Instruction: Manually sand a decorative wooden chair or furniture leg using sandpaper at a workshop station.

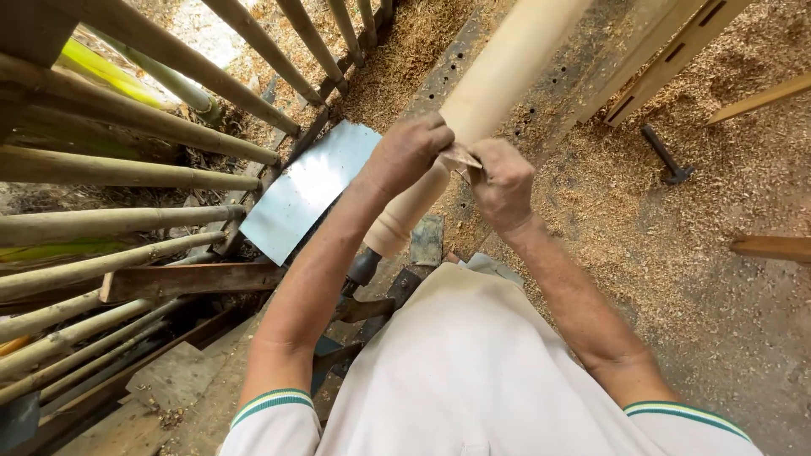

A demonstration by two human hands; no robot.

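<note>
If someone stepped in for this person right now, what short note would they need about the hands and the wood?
Left hand: pressed on the pale round post, pinching one end of a small sheet, likely sandpaper.
Right hand: pinching the sheet's other end against the post.
Post: lies along a sawdust-covered bed; its near end has turned rings and meets a dark metal fitting.
Nearby: metal plate to the left, hammer on the floor to the right.
Done: post is shaped and looks smooth.
Left: cannot tell how much rubbing remains.
</note>
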